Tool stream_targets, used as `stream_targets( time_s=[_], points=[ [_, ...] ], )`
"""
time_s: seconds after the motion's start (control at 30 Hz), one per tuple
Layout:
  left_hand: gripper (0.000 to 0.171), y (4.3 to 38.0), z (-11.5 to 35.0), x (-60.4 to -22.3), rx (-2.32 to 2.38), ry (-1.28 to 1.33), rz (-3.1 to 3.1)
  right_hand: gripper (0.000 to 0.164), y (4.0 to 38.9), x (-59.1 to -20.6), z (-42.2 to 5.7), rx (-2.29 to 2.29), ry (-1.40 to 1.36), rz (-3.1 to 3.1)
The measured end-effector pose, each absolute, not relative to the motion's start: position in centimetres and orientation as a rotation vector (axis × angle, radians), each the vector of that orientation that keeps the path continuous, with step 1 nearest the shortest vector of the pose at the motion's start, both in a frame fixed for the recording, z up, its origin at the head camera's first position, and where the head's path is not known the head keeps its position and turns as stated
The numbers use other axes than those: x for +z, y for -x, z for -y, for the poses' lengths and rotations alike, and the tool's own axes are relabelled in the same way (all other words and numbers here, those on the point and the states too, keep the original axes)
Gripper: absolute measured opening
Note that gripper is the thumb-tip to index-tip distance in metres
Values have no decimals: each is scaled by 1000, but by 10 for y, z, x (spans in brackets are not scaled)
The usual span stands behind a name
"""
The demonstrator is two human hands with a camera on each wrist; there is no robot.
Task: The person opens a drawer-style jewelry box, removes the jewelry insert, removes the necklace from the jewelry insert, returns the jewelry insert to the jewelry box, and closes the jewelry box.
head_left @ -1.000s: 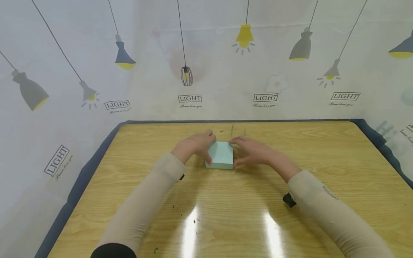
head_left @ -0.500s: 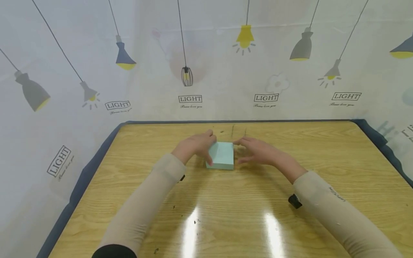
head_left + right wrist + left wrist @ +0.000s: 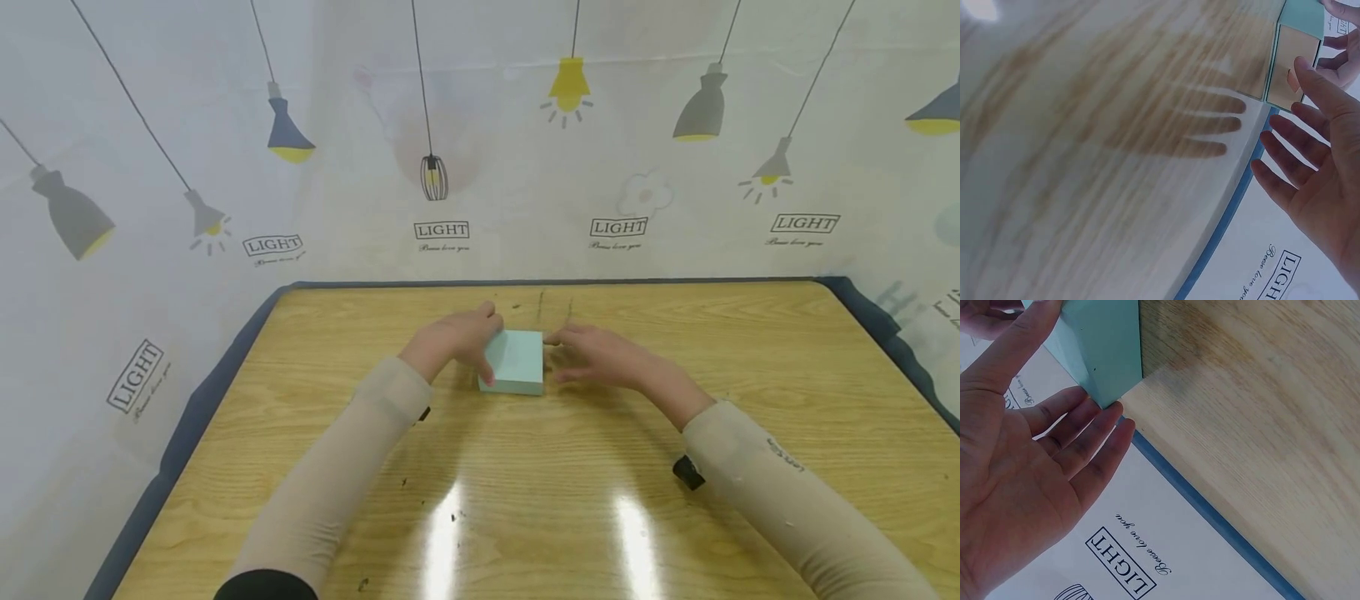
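Observation:
A small light-green drawer box [image 3: 519, 357] lies flat on the wooden table, toward its far side. My left hand [image 3: 456, 340] grips the box's left end, with the thumb along the near side and the fingers at the far side. In the right wrist view, the box's right end shows a tan inner drawer front [image 3: 1280, 53] framed by the green sleeve, with a small orange pull tab [image 3: 1293, 81]. Just right of that end is my right hand [image 3: 600, 357], its fingers loosely bent and holding nothing. Its thumb overlaps the drawer front near the tab in the right wrist view.
The wooden table [image 3: 540, 467] has a dark blue edging [image 3: 375, 284] at the back and sides. Behind it hangs a pale cloth [image 3: 510, 167] printed with lamps and the word LIGHT. Two bright reflections lie on the near tabletop.
My right hand has moved slightly right, off the box's right end, and its fingers have come a little closer together. The left hand and the box stay in place.

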State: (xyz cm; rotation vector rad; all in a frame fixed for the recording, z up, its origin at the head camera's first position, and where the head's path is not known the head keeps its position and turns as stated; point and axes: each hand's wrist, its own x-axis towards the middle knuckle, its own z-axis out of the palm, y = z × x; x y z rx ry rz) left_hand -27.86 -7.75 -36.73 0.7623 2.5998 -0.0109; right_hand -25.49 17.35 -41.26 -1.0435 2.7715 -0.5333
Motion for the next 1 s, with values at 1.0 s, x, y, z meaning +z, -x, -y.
stream_targets(
  time_s=[1.0],
  points=[
    [91,278,78,-368,-5,-744,-2606,39,253,-417,-161,-468,1130,-2806]
  ],
)
